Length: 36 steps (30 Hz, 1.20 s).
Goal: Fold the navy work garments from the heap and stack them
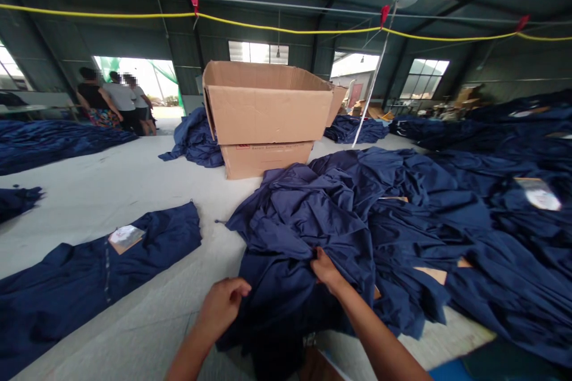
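Handling of navy fabric on a pale work surface (111, 181); clock positions are read from the right hand. The right hand (325, 268) is closed in a pinch on a fold of a navy cloth garment (290, 214), which lies bunched in front of the person and rises toward 12 o'clock. The left hand (223, 306), between 8 and 9 o'clock, is narrow and loosely curled beside the garment's near edge; whether its fingertips meet, or touch the cloth, cannot be told. At 11 o'clock stands an open-topped cardboard carton (270, 116), printed on its lower part. Toward 9 o'clock, well apart, a second navy garment (165, 238) lies flatter, bearing a white-and-brown packet (126, 238). Between 2 and 3 o'clock spreads a heap of navy garments (433, 214), with a pale label (538, 193) farther out. At 10 o'clock, in the background, three people (118, 101) stand near a bright doorway. A yellow cord (286, 30) crosses overhead at 12 o'clock.
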Tool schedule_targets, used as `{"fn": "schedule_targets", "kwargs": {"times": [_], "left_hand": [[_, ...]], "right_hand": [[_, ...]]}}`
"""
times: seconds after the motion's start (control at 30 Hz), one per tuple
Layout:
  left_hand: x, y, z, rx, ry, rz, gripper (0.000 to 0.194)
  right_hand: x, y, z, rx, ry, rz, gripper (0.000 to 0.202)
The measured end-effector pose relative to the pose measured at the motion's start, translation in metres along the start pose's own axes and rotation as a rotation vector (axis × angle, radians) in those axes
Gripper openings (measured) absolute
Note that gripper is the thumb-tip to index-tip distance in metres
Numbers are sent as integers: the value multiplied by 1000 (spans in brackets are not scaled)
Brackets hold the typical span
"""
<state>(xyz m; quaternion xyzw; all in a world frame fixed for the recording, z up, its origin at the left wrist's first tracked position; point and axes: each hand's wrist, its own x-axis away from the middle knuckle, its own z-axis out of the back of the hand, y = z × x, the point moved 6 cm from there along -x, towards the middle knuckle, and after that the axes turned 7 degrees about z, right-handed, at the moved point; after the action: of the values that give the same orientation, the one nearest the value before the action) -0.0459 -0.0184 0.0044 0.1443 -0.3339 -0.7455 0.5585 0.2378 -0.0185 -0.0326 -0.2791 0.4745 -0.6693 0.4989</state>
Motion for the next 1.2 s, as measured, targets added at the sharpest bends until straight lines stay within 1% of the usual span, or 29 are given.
{"fn": "schedule_targets", "kwargs": {"times": [0.03, 0.07, 0.1, 0.17, 0.2, 0.23, 0.27, 0.3, 0.33, 0.37, 0.4, 0.43, 0.47, 0.53, 0.57, 0.6, 0.63, 0.7, 0.77, 0.8, 0.87, 0.97, 1.0, 1.03, 1.07, 1.1, 1.13, 1.2], "left_hand": [[-14, 6, 1, -19, 73, -9, 47], [-28, 13, -1, -55, 123, -28, 49], [-42, 20, -7, -89, 146, -56, 50], [-63, 34, -25, -133, 124, -112, 51], [-71, 41, -36, -142, 96, -138, 51], [-75, 47, -47, -150, 66, -155, 51], [-78, 51, -56, -162, 40, -168, 52], [-79, 53, -63, -176, 17, -172, 54], [-79, 52, -67, -191, 0, -165, 55], [-78, 49, -67, -207, -11, -146, 55], [-77, 42, -62, -224, -15, -116, 54], [-76, 33, -53, -240, -12, -79, 52], [-75, 21, -40, -254, 0, -36, 48], [-75, -6, -6, -271, 45, 52, 41], [-75, -21, 11, -270, 68, 99, 41], [-76, -35, 26, -260, 81, 132, 44], [-78, -46, 39, -212, 101, 144, 42], [-82, -62, 54, -59, 170, 153, 29], [-86, -69, 57, 0, 267, 164, 18], [-87, -69, 55, -14, 318, 173, 18], [-86, -64, 46, -53, 404, 187, 24], [-75, -45, 34, -146, 520, 175, 28], [-71, -36, 29, -202, 523, 152, 25], [-67, -27, 21, -262, 488, 118, 22], [-64, -19, 11, -316, 418, 82, 20], [-61, -14, -1, -354, 323, 54, 20], [-57, -12, -13, -373, 220, 48, 26], [-50, -18, -32, -397, 56, 103, 52]], "right_hand": [[2, 1, 4, 51, -4, -13, 37], [3, -1, 7, 93, 0, -27, 43], [4, -7, 9, 142, 3, -18, 50], [3, -28, 5, 268, -7, 75, 65], [2, -39, -1, 337, -31, 121, 71], [1, -47, -8, 389, -67, 137, 75], [-1, -51, -15, 388, -103, 115, 78], [-4, -52, -21, 333, -128, 62, 76], [-7, -49, -26, 231, -138, -7, 70], [-10, -46, -28, 117, -134, -61, 60], [-14, -42, -27, 13, -118, -89, 49], [-17, -38, -23, -69, -90, -96, 39], [-20, -33, -16, -126, -55, -95, 34], [-23, -21, 4, -214, 24, -105, 35], [-22, -14, 14, -259, 62, -119, 35], [-21, -8, 23, -299, 89, -137, 34], [-19, -2, 29, -334, 106, -157, 32], [-14, 8, 34, -392, 119, -199, 27], [-12, 11, 34, -444, 124, -224, 25], [-12, 10, 32, -475, 125, -223, 25], [-13, 3, 30, -548, 117, -196, 28], [-16, -9, 30, -710, 87, -186, 30], [-16, -12, 31, -779, 78, -204, 31], [-15, -14, 32, -843, 73, -228, 32], [-15, -14, 33, -897, 67, -252, 34], [-14, -13, 34, -928, 57, -275, 36], [-13, -11, 36, -922, 47, -290, 39], [-14, -5, 44, -815, 73, -277, 43]]}}
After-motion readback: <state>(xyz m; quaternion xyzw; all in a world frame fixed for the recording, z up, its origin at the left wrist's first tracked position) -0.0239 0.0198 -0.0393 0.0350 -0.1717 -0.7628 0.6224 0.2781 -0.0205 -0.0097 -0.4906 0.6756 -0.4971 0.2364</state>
